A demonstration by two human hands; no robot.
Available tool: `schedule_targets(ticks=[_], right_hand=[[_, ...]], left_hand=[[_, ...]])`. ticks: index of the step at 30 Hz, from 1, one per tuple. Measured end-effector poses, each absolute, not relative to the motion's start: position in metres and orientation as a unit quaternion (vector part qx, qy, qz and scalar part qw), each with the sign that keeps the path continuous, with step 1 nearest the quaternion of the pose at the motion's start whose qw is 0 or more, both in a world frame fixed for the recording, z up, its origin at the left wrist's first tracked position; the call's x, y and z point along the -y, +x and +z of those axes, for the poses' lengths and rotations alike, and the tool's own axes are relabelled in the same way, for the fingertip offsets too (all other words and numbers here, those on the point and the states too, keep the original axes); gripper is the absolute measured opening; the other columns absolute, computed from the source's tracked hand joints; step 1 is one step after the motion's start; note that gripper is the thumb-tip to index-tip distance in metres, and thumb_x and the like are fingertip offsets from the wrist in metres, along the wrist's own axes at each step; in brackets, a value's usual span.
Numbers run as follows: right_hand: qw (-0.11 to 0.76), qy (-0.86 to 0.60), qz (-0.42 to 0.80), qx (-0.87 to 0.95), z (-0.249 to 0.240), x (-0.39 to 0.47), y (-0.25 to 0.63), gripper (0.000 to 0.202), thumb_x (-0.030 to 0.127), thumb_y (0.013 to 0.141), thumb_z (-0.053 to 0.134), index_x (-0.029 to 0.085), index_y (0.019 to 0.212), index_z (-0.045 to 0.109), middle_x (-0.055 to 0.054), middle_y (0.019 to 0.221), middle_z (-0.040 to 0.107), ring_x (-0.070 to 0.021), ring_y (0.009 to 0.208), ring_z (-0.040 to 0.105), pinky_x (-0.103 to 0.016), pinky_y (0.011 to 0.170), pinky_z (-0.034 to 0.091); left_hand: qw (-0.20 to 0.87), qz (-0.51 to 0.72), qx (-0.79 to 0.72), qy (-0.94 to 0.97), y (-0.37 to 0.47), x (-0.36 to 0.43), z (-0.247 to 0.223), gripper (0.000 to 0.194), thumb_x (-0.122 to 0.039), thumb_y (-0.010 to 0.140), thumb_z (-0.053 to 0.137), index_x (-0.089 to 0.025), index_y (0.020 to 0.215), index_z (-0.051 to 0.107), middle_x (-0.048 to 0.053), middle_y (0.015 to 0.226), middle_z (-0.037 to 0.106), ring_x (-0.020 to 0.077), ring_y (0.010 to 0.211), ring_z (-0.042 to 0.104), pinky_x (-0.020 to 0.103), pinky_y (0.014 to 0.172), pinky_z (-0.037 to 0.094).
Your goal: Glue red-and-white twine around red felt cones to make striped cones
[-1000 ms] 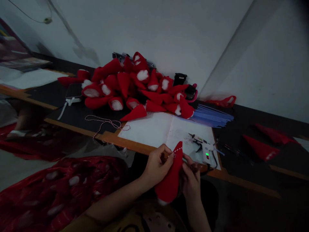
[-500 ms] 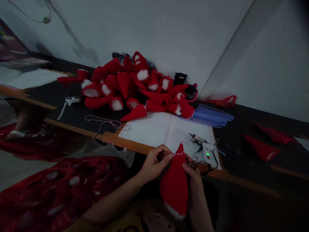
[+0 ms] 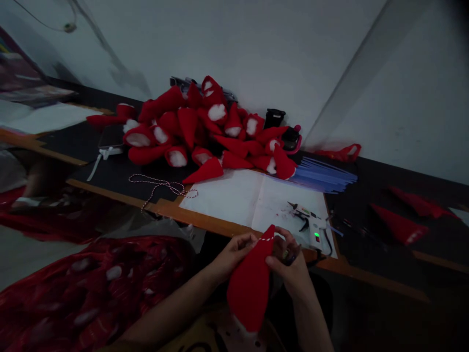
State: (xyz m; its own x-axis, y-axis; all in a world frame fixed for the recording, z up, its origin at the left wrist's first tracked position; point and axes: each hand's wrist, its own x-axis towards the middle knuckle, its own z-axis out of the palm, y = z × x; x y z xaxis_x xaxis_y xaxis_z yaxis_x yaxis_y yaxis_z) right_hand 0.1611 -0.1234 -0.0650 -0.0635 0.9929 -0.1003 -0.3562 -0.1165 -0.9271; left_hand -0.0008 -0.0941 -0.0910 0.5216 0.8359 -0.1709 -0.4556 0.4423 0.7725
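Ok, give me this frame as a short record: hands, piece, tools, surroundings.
Left hand: at left edge of the red cone
Right hand: thumb on the cone
Striped cord: across the cone, near its tip
Glue gun: on white paper, green light lit
Loose cord: on dark tabletop, left of the paper
Behind: pile of red cones, white stuffing showing

Head-worn view, forward and downward

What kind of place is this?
Probably a craft workshop: there's a pile of stuffed red cones, a glue gun on white paper, and striped cord on the bench.
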Motion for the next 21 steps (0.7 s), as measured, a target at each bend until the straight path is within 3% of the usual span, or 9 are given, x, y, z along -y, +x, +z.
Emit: schedule_targets(ticks=[2, 5, 8, 11, 14, 17, 21], right_hand=[[0.501, -0.405, 0.632, 0.432, -0.065, 0.12, 0.173, 0.065, 0.032, 0.063, 0.087, 0.027, 0.121, 0.06, -0.003, 0.103, 0.067, -0.0137, 0.071, 0.064, -0.022, 0.059, 0.054], [0.479, -0.388, 0.641, 0.457, -0.062, 0.11, 0.188, 0.046, 0.049, 0.084, 0.066, 0.026, 0.123, 0.062, -0.006, 0.107, 0.065, -0.0039, 0.044, 0.046, -0.018, 0.034, 0.045], [0.481, -0.366, 0.637, 0.478, -0.06, 0.097, 0.199, 0.04, 0.049, 0.096, 0.044, 0.025, 0.121, 0.065, -0.009, 0.108, 0.064, -0.0087, 0.052, 0.053, -0.018, 0.031, 0.046], [0.45, -0.315, 0.653, 0.521, -0.057, 0.087, 0.207, 0.041, 0.049, 0.094, 0.048, 0.024, 0.121, 0.066, -0.012, 0.111, 0.064, -0.0142, 0.066, 0.059, -0.017, 0.031, 0.047], [0.379, -0.279, 0.662, 0.583, -0.049, 0.079, 0.211, 0.058, 0.044, 0.075, 0.076, 0.025, 0.128, 0.061, -0.013, 0.118, 0.064, -0.0158, 0.074, 0.061, -0.017, 0.038, 0.049], [0.324, -0.261, 0.642, 0.644, -0.033, 0.073, 0.207, 0.075, 0.029, 0.056, 0.091, 0.022, 0.125, 0.064, -0.011, 0.114, 0.068, -0.0193, 0.089, 0.062, -0.021, 0.06, 0.056], [0.27, -0.22, 0.634, 0.69, -0.019, 0.07, 0.198, 0.059, 0.024, 0.058, 0.09, 0.022, 0.114, 0.072, -0.008, 0.103, 0.072, -0.0216, 0.094, 0.066, -0.032, 0.086, 0.054]], left_hand=[[0.821, 0.373, -0.27, 0.337, -0.003, 0.098, -0.094, 0.035, -0.043, 0.076, 0.075, -0.014, 0.079, 0.057, -0.001, 0.071, 0.058, 0.0067, 0.056, 0.048, 0.017, 0.055, 0.034], [0.839, 0.339, -0.256, 0.34, -0.004, 0.106, -0.095, 0.037, -0.045, 0.074, 0.076, -0.014, 0.077, 0.058, -0.001, 0.068, 0.057, 0.0063, 0.054, 0.046, 0.018, 0.054, 0.032], [0.84, 0.328, -0.256, 0.348, -0.003, 0.112, -0.092, 0.039, -0.048, 0.074, 0.076, -0.013, 0.076, 0.058, -0.002, 0.065, 0.054, 0.0054, 0.052, 0.043, 0.018, 0.053, 0.028], [0.833, 0.335, -0.258, 0.357, -0.004, 0.113, -0.089, 0.039, -0.048, 0.074, 0.076, -0.013, 0.076, 0.059, -0.003, 0.062, 0.052, 0.0051, 0.051, 0.04, 0.018, 0.052, 0.027], [0.829, 0.343, -0.252, 0.361, -0.006, 0.112, -0.087, 0.039, -0.047, 0.074, 0.076, -0.013, 0.075, 0.058, -0.003, 0.062, 0.051, 0.0052, 0.052, 0.04, 0.018, 0.053, 0.028], [0.833, 0.331, -0.251, 0.366, -0.007, 0.111, -0.085, 0.037, -0.046, 0.075, 0.075, -0.013, 0.075, 0.058, -0.002, 0.064, 0.053, 0.0057, 0.053, 0.042, 0.018, 0.054, 0.029], [0.829, 0.327, -0.26, 0.37, -0.006, 0.112, -0.086, 0.037, -0.048, 0.075, 0.075, -0.013, 0.079, 0.062, 0.0, 0.07, 0.057, 0.0068, 0.057, 0.046, 0.019, 0.057, 0.031]])
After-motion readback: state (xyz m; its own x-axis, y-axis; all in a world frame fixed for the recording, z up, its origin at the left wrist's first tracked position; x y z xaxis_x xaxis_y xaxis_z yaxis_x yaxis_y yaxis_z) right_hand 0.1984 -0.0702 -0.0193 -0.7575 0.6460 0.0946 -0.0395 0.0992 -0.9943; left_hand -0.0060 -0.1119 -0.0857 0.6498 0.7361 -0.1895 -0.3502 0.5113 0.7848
